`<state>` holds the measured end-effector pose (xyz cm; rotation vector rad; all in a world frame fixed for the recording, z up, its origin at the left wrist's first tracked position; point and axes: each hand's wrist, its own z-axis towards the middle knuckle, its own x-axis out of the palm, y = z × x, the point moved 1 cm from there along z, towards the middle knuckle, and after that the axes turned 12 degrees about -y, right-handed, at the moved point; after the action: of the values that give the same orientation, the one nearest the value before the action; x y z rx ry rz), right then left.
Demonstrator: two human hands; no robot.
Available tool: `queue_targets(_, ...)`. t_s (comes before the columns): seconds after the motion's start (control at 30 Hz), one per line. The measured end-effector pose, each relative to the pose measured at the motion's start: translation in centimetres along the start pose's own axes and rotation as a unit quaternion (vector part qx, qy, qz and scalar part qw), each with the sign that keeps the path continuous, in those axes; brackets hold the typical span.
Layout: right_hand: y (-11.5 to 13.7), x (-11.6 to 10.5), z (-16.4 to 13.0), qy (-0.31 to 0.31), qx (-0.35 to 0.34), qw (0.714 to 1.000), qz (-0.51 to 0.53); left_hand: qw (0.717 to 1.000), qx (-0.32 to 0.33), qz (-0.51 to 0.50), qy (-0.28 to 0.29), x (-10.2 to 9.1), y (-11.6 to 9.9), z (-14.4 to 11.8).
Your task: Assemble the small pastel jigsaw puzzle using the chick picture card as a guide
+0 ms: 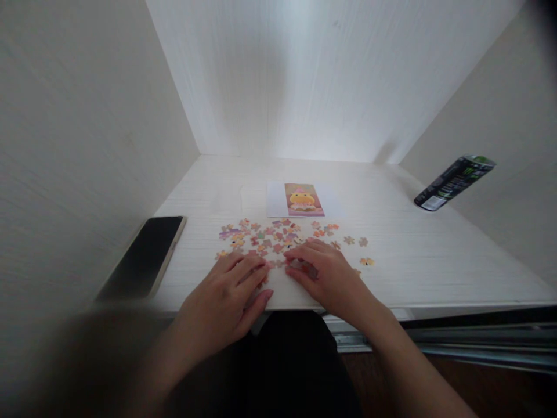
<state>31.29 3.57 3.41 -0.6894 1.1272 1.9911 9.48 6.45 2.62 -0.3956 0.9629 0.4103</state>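
Observation:
Jigsaw puzzle pieces (pixel 278 248) in pink, yellow, purple and tan lie loosely spread on the white tabletop. My left hand (pixel 228 290) rests over the near left edge of the spread, fingers stretched forward and thumb apart; its fingertips touch or hover over a pink piece. On the other side, my right hand (pixel 326 273) curves above more pieces, with a gap between thumb and fingers. A small tan-pink piece (pixel 279 263) lies between the two hands. Pieces beneath both palms are partly hidden. Behind the spread lies a printed picture (pixel 302 200) of a yellow figure in a pink hat.
A dark-screened phone (pixel 143 255) lies at the left of the white table (pixel 435 261). At the right stands a black drink can (pixel 452 183). Pale panels (pixel 282 75) enclose the back and both sides. Below the front edge, a metal rail (pixel 352 342) shows.

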Motion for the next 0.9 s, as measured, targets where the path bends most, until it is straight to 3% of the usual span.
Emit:
queue_targets(0.3,-0.3,0.2,0.0,-0.008,-0.002,1.0,0.002,1.0,-0.01,-0.008,0.008,0.0,0.1,0.1)
queue_targets(0.63,0.1,-0.2,-0.4,-0.004,-0.003,1.0,-0.012,0.995,-0.063,-0.045,-0.065,0.2,0.3,-0.1)
queue_targets(0.9,0.9,-0.2,-1.2,-0.009,0.04,0.998,-0.038,0.992,-0.084,-0.072,-0.067,0.0,0.5,0.0)
